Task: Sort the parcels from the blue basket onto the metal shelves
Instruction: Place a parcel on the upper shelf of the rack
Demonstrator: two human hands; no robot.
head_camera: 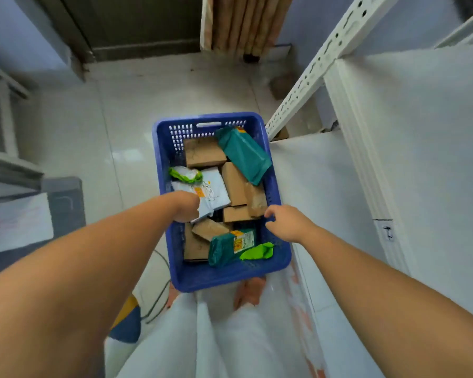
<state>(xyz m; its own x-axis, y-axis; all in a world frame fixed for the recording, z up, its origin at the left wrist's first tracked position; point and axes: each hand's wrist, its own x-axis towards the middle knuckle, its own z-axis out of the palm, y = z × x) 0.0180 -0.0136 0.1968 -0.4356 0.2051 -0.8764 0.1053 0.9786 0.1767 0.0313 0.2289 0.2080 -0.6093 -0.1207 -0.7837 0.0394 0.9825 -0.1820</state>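
Basket: the blue basket (219,276) sits on the floor, right beside the white metal shelves (339,186).
Parcels: cardboard boxes (204,152), teal bags (243,154) and a pale grey mailer (213,192), all piled inside.
Left hand: the left hand (186,207) is down in the basket, fingers closed on the grey mailer's near edge.
Right hand: the right hand (286,222) hovers over the basket's right rim, fingers loosely curled, holding nothing.
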